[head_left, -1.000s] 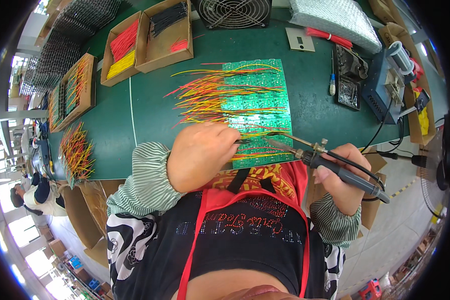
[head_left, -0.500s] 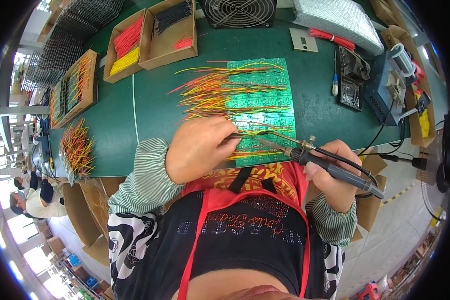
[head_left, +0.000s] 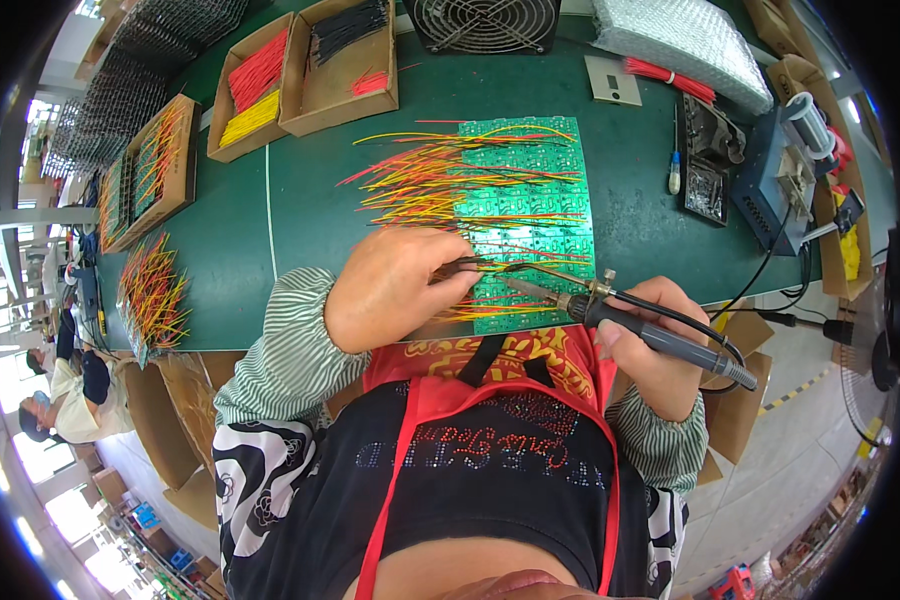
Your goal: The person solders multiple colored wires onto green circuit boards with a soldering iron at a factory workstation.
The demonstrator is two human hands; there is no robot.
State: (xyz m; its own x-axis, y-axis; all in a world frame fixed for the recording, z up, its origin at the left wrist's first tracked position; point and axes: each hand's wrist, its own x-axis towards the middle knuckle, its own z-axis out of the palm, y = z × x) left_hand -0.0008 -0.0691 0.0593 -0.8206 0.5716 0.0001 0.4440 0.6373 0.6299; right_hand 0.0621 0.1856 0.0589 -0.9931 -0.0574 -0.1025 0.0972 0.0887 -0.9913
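Observation:
A green circuit board panel (head_left: 525, 240) lies on the bench before me, with rows of red, yellow and black wires (head_left: 405, 185) sticking out past its left side. Over the panel's lower left, my left hand (head_left: 392, 290) pinches several black wires (head_left: 457, 266), their ends reaching onto the board. My right hand (head_left: 667, 385) is wrapped round a grey soldering iron (head_left: 685, 348), its tip pointing left, close to those wire ends. A thin feed tube (head_left: 560, 273) clamped to the iron curves toward the tip. Whether the tip touches the board I cannot tell.
Cardboard trays of red and yellow wires (head_left: 253, 85) and black wires (head_left: 350, 32) stand at the back left. A wired bundle (head_left: 155, 300) lies at the left edge. To the right are a screwdriver (head_left: 674, 172), a black tray (head_left: 707, 190) and a blue soldering station (head_left: 765, 190).
The soldering iron and my right hand have shifted slightly left. My left hand has also moved a little left, still pinching the black wires.

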